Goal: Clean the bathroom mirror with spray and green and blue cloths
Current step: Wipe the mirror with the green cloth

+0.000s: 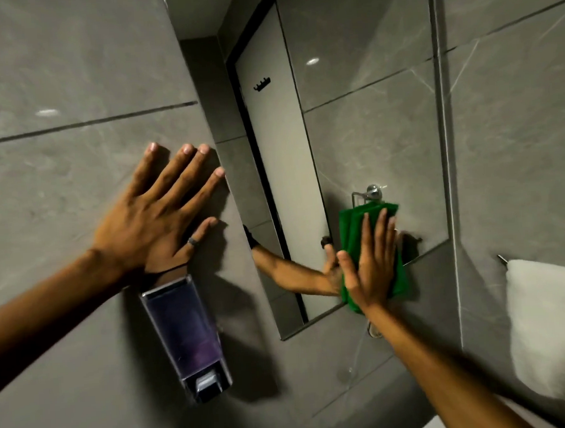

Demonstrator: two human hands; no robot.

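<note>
Head view is taking in a grey tiled wall (67, 78) that is filling most of the picture, with dark grout lines running across it. Set into this wall, the bathroom mirror (367, 109) is stretching from the top edge down to a slanted lower edge, and it is reflecting a pale door, a row of dark hooks and a chrome fitting. At the right, a white towel (552, 323) is hanging from a rail, well apart from the mirror. Below the left wrist, a wall-mounted soap dispenser (186, 338) with a clear, purple-tinted body is sitting just beside the mirror's lower left corner. The left hand (155, 218) is resting flat on the tiles left of the mirror, fingers spread and released, gripping nothing, with a ring on one finger. The right hand (370, 268) is pressing flat, fingers straight and close together, against the green cloth (351, 229), pinning it to the glass rather than clenching it. This folded cloth is lying on the mirror's lower right part, near its bottom edge, its reflection meeting it.
</note>
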